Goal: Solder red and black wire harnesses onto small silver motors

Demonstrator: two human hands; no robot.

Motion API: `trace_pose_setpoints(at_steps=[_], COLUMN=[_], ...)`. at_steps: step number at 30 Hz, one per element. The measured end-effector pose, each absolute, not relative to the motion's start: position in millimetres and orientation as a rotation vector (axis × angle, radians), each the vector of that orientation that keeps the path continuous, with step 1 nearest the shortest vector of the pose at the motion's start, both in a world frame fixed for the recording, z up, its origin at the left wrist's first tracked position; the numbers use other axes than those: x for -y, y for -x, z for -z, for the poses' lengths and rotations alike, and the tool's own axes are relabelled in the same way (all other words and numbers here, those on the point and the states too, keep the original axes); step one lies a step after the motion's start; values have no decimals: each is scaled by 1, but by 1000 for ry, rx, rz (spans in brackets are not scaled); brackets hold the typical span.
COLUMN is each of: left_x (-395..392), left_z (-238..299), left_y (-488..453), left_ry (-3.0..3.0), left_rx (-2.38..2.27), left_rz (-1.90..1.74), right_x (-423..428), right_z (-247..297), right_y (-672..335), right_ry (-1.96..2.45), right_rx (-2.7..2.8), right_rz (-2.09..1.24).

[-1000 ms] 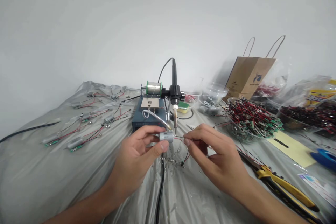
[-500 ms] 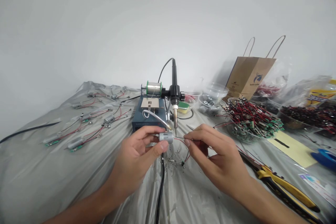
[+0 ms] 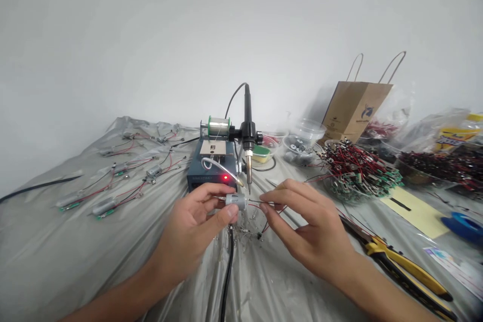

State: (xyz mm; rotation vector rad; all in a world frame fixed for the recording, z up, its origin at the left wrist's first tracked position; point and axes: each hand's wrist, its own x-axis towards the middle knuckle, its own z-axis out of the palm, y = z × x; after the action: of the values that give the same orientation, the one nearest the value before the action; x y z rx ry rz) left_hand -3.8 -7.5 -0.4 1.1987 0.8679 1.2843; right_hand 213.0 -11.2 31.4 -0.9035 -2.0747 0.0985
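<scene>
**A:** Left hand (image 3: 190, 231)?

**B:** Closed, thumb and fingers pinching a small silver DC motor (image 3: 236, 202), held level above the plastic-sheeted bench (image 3: 94, 261).

**A:** Right hand (image 3: 307, 229)?

**B:** Thumb and forefinger pressed together on thin red and black wires (image 3: 268, 205), just beside the motor's end. Other fingers loosely curled.

**A:** Soldering iron (image 3: 248, 148)?

**B:** Upright in its stand, tip just behind the motor, not touching.

**A:** Surroundings?

**B:** Blue soldering station (image 3: 199, 178) behind the left hand, red lamp lit, solder spool (image 3: 219, 126) on top. To the right, clear bowl (image 3: 341, 191) heaped with wired green boards; yellow-handled pliers (image 3: 400, 269) near the right hand. To the left, wired motors (image 3: 103, 206) laid out on the sheet.
</scene>
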Motion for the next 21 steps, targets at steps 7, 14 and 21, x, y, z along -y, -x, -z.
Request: trace_pose_setpoints(at_steps=[7, 14, 21], left_x=[7, 7, 9], left_z=[-1, 0, 0], left_y=[3, 4, 5], left_ry=[-1185, -1178, -1173], left_rx=[-860, -846, -872], left_rz=[-1287, -1261, -1242], right_x=[8, 10, 10], right_z=[-33, -31, -30], right_y=[-212, -210, -208], right_ry=[897, 884, 847], right_rx=[2180, 2179, 2143], right_rz=[127, 149, 140])
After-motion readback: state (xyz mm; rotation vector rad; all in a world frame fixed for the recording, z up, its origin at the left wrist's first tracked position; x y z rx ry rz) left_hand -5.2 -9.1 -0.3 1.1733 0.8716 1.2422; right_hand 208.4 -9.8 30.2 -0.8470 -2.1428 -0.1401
